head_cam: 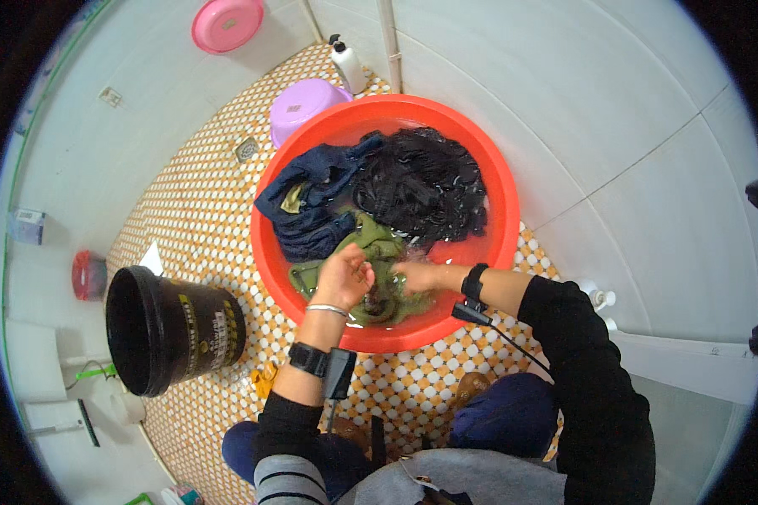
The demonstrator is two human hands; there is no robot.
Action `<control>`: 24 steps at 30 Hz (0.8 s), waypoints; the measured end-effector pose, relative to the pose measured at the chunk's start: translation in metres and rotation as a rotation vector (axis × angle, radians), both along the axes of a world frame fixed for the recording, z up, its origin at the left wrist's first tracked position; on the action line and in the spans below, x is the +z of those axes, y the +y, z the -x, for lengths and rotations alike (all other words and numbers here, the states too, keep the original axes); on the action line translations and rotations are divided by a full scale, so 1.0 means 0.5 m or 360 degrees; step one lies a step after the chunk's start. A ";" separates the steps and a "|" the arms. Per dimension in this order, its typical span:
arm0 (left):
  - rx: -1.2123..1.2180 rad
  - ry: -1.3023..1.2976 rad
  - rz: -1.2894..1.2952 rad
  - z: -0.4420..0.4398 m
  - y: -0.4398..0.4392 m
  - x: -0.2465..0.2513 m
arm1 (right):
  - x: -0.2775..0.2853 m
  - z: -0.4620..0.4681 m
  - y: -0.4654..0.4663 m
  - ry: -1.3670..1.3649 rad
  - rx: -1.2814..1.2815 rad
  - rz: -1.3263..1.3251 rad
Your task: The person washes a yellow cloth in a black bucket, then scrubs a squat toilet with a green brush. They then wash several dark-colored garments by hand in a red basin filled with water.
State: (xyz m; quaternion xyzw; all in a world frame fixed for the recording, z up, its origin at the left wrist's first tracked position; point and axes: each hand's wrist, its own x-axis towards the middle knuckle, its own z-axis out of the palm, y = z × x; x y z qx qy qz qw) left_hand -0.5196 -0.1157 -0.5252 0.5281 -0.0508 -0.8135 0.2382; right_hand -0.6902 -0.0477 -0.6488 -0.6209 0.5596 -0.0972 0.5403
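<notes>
A large red plastic basin (510,208) of water stands on the floor before me. An olive-green garment (379,235) lies wet at its near side. Over this garment is my left hand (346,276), its fingers loosely curled; whether they pinch any cloth cannot be made out. My right hand (417,278) reaches in from the right, with its fingertips at the green cloth and partly hidden by water. Dark blue denim clothing (319,170) is bunched at the basin's left. Black wet fabric (423,183) fills the far right part.
A black bucket (189,328) lies tipped on the left, its mouth facing left. Behind the basin are an upturned purple basin (303,104) and a white pump bottle (348,66). A pink basin (227,25) is against the wall. A floor drain (247,150) sits in the patterned tiles.
</notes>
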 end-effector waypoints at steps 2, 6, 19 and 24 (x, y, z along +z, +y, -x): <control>-0.0767 -0.0352 0.1005 0.012 0.033 -0.075 | 0.030 -0.018 0.028 -0.0176 0.0056 -0.0055; -0.2613 -0.0783 0.2322 -0.001 0.050 -0.112 | 0.104 -0.016 0.071 -0.0396 -0.0151 -0.0329; -0.2430 -0.1618 0.2381 -0.097 -0.079 0.002 | 0.178 0.189 -0.087 0.1105 -0.0419 0.0464; -0.0737 -0.1299 0.1877 -0.193 -0.190 0.064 | 0.155 0.219 -0.114 0.1059 -0.0823 0.0524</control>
